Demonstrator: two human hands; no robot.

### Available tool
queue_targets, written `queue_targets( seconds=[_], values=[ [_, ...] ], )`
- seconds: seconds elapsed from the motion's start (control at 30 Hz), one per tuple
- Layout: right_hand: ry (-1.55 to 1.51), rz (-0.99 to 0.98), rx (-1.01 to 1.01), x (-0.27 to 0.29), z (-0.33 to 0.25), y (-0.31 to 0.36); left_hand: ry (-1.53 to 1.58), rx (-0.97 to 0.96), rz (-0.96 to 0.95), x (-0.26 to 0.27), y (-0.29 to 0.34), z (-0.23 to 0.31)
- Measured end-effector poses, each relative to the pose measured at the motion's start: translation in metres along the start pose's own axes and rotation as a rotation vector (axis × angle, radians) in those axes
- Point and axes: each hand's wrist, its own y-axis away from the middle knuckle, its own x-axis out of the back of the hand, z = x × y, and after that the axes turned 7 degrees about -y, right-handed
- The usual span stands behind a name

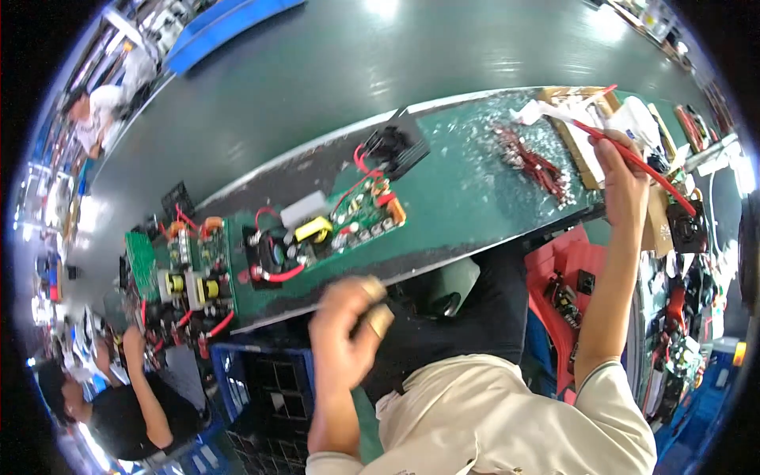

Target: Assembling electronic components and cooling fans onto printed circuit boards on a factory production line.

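Note:
My right hand, raised at the right over the bench, is closed round a long red stick with a white end. That end points left, above the far bench edge; its exact kind I cannot make out. My left hand hovers just in front of the near bench edge, slightly blurred. Its fingers are loosely curled, thumb and forefinger apart, yellowish covers on their tips, nothing seen between them. Closest to it lies a green circuit board with a yellow-wrapped coil, a grey block, red wires and a black fan.
More boards crowd the bench's left. A bundle of dark red wires lies on the white-spattered green surface, beside a cardboard box. Below are a blue crate and a red-lined bin. A co-worker sits at left.

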Motion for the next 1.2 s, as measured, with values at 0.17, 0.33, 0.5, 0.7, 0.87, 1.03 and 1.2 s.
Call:
queue_targets(
  seconds=[0.17,0.33,0.5,0.7,0.87,1.03,1.2],
  values=[
    [0.031,-0.414,-0.131,-0.114,-0.011,0.085,-0.508,0.008,0.285,0.019,-0.045,-0.050],
    [0.167,-0.738,-0.059,-0.149,-0.025,0.120,-0.785,0.039,0.151,0.003,-0.037,-0.057],
    [0.210,-0.823,-0.046,-0.159,-0.025,0.121,-0.742,0.051,0.123,-0.015,-0.031,-0.072],
    [0.360,-0.889,0.137,-0.170,-0.021,0.125,-0.682,0.011,0.251,-0.029,-0.030,-0.086],
    [0.376,-0.912,0.138,-0.173,-0.016,0.129,-0.684,0.001,0.306,-0.035,-0.030,-0.091],
    [0.428,-0.892,0.366,-0.177,-0.006,0.125,-0.686,-0.006,0.328,-0.037,-0.031,-0.092],
    [0.414,-0.861,0.312,-0.182,-0.020,0.128,-0.646,0.002,0.337,-0.038,-0.031,-0.094]
  ],
)
